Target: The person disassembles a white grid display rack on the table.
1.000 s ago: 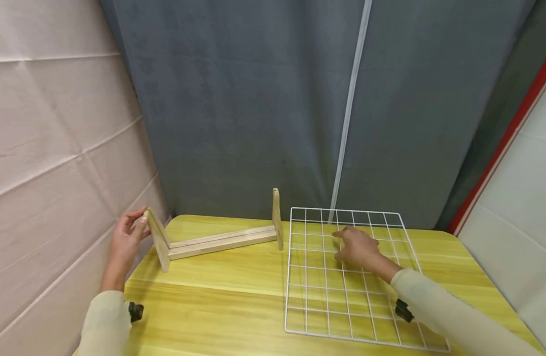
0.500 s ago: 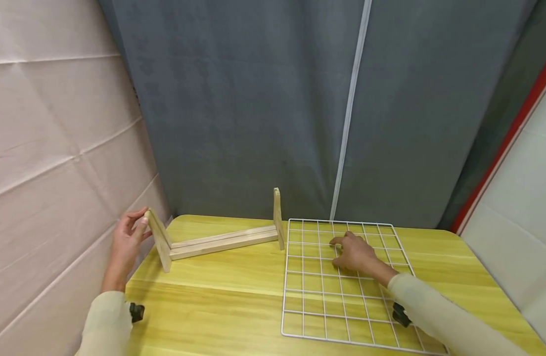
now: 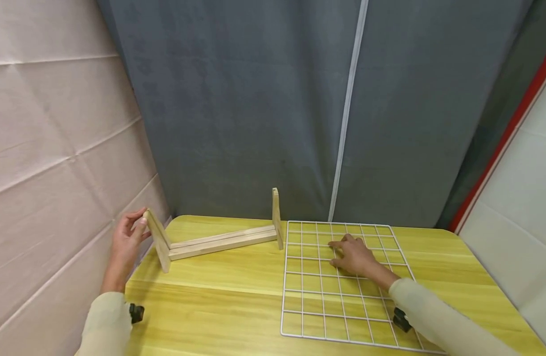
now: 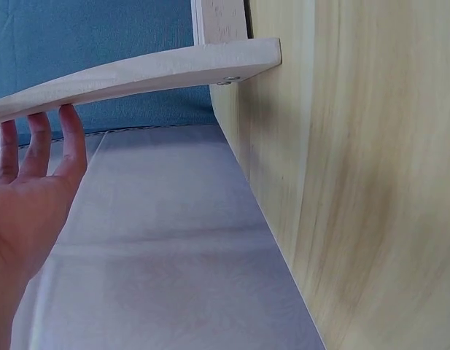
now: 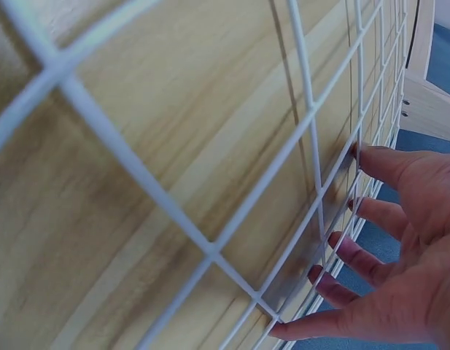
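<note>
A wooden frame [image 3: 219, 240] of two rails with an upright board at each end stands on the yellow table [image 3: 219, 296]. My left hand [image 3: 127, 241] touches the frame's left end board [image 3: 158, 241] with straight fingers; in the left wrist view my left hand [image 4: 28, 197] lies under the board [image 4: 137, 76]. A white wire grid panel [image 3: 344, 284] lies flat on the table to the right. My right hand [image 3: 354, 255] rests on the grid with spread fingers [image 5: 389, 219] pressing the wires [image 5: 312, 160].
A grey curtain [image 3: 299, 99] hangs behind the table and a pale padded wall [image 3: 55, 148] stands close on the left. A white wall with a red strip [image 3: 509, 133] is on the right. The table's front half is bare wood.
The wire grid's far edge has come down from a raised tilt to lie flat on the table, with my right hand lowering on it. My left hand has stayed at the board.
</note>
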